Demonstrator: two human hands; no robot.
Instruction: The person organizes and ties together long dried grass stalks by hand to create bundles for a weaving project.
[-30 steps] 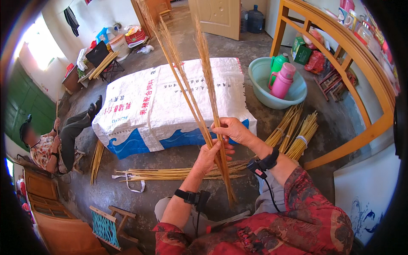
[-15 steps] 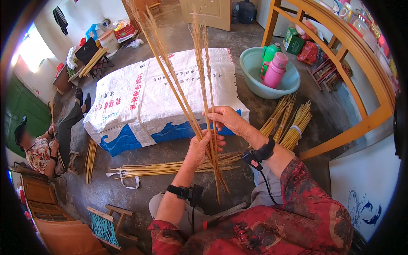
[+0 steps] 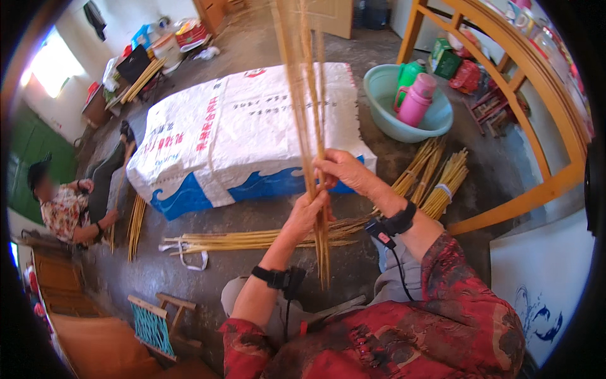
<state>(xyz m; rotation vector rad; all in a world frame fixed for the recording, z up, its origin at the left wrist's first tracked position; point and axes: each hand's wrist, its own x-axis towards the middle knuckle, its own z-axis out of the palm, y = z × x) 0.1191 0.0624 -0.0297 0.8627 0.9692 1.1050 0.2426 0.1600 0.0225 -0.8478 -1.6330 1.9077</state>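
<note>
Stalks (image 3: 306, 151) in hands (image 3: 306, 215) (image 3: 344, 172), open floor (image 3: 246, 218) along cover (image 3: 259, 142)

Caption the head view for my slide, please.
Left hand and right hand hold tall tan stalks near a white-and-blue covering.

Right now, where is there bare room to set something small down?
The white sheet has bare room left of the held stalks. Bare floor shows between the turquoise-strapped stool and the long stalks lying beyond it. It is crowded on the right, where stalk bundles lie near the basin.
</note>
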